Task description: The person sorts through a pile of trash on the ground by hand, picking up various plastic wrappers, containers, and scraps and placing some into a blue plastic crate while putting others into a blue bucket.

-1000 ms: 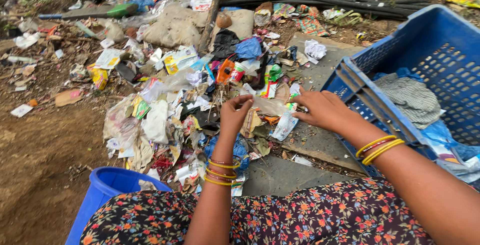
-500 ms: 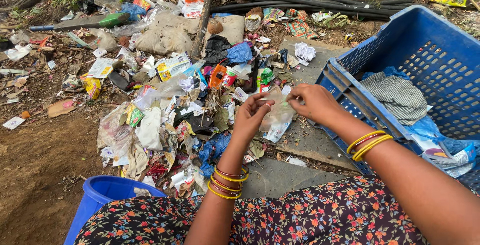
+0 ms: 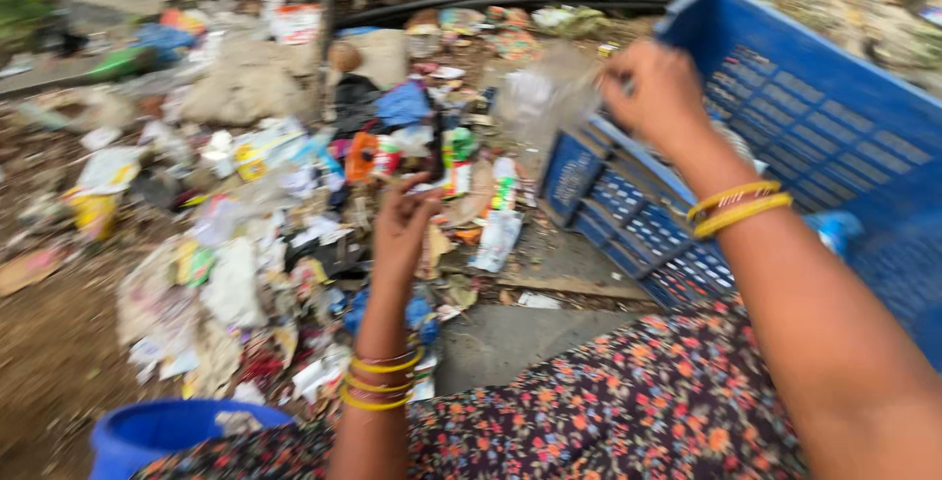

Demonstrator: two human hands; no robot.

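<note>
The right hand (image 3: 659, 97), in the upper right of the frame, is raised at the near rim of the blue plastic crate (image 3: 834, 127). Its fingers are pinched shut on a clear, crumpled plastic bag (image 3: 545, 97), which hangs to the left of the hand, just outside the crate's corner and above the ground. The view is blurred, so the exact grip is hard to read, but the bag is plainly off the ground and held.

The left hand (image 3: 404, 230), at the centre of the frame, hovers low over the litter pile (image 3: 255, 225). Its fingers are loosely curled and half open; I see nothing held in it, though the blur leaves some doubt.

As for progress, one piece is picked out and lifted to the crate, but it is not yet inside. The crate's floor at the right edge shows a little pale and blue material, too smeared to name, so it seems only thinly filled. The pile spreads across the whole left and middle of the frame: wrappers, paper scraps, cloth and bags lie thick on the dirt and on the stone slab (image 3: 510, 343) in front of the flowered dress (image 3: 628, 411). The rim of a blue bucket (image 3: 167, 431) shows at lower left. By my judgement most of the sorting is left.
</note>
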